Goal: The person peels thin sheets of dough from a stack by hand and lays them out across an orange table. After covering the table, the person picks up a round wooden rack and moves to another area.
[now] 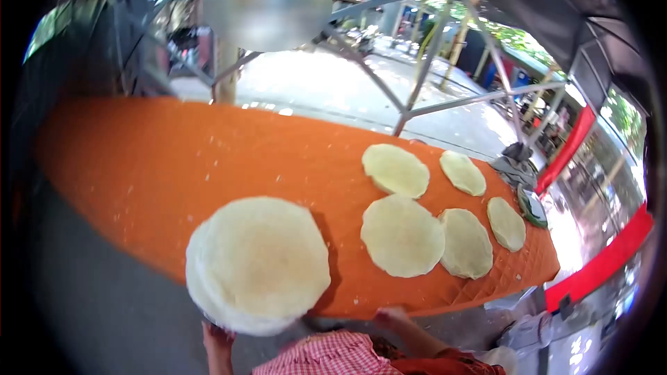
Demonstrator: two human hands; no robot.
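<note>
A tall stack of round pale flatbreads (260, 264) is held up over the near edge of the orange-covered table (174, 167). My left hand (219, 335) supports it from below at its lower left, with the fingers mostly hidden beneath. My right hand (390, 317) is at the table's near edge, apart from the breads; its fingers are too blurred to make out. To the right, single flatbreads lie flat: a large one (403, 236), one touching it on the right (466, 243), one behind it (396, 170), a smaller one (463, 172) and one near the right end (506, 223).
A grey cloth (515, 167) and a dark-rimmed round item (533, 206) sit at the table's right end. Clear plastic containers (529, 332) stand below that end. Metal frame bars (431, 52) cross behind the table, and red straps (601, 257) hang at the right.
</note>
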